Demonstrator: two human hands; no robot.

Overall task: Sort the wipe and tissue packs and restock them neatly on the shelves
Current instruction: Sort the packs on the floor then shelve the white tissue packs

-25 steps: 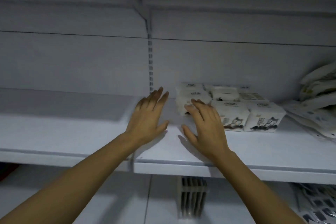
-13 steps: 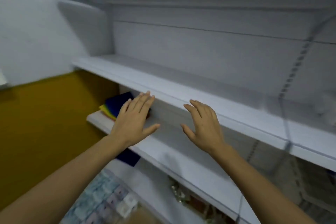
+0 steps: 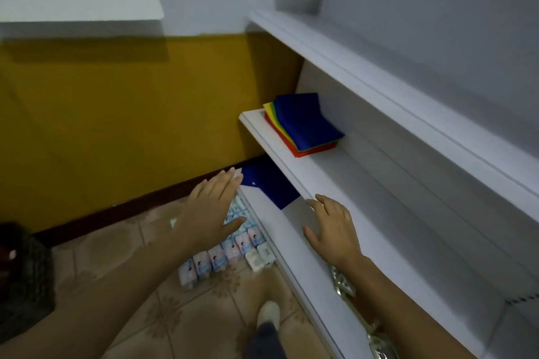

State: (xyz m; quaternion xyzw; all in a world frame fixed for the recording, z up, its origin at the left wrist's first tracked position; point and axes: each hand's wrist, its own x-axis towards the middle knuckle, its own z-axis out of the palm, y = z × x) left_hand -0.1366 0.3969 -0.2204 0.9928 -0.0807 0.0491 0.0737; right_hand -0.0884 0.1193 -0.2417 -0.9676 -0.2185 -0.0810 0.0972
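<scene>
Head view, the only one we've got, looking down along the shelving, and both hands are out in front with nothing in them. The left hand (image 3: 213,207) has its grip wide open, fingers straight and together, palm down, hovering right above the tissue packs (image 3: 230,251). The right hand (image 3: 332,230) is loose too, fingers relaxed and spread, grip empty, above the front edge of the middle shelf (image 3: 294,183); whether it touches that edge I cannot tell. The packs sit low on the tiled floor, tight against the foot of the unit below the shelf's front edge, lined up in a double row whose long axis follows that edge, from near the person's shoe (image 3: 268,312) away toward the wall. So the stock lies straight below the left hand and down to the left of the right one. The left is clearly nearer, and my call is that it goes down first. At the left end of the middle shelf lies a fanned stack of coloured cloths (image 3: 303,122), and the rest of that shelf's surface is bare white. Shiny foil packets (image 3: 344,283) peek out under the right wrist, and a dark basket (image 3: 23,271) stands on the floor at far left.
</scene>
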